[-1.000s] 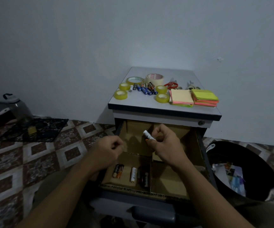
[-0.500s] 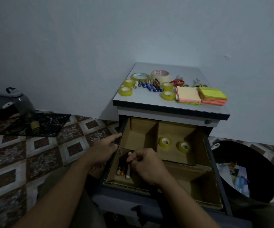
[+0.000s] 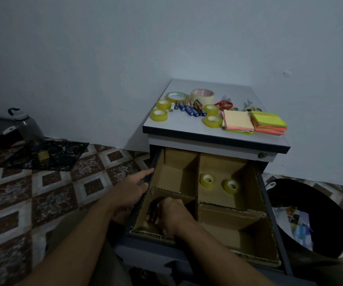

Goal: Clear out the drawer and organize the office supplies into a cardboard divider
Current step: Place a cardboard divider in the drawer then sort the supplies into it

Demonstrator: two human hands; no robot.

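Sorting batteries (image 3: 153,213) into the divider's (image 3: 176,159) front-left slot. Right hand (image 3: 173,215) is buried in there, so I can't tell if it's gripping one. Left hand (image 3: 131,190) rests flat-fingered on the drawer (image 3: 145,248) edge. Next up, probably the spare batteries (image 3: 190,109) on top.
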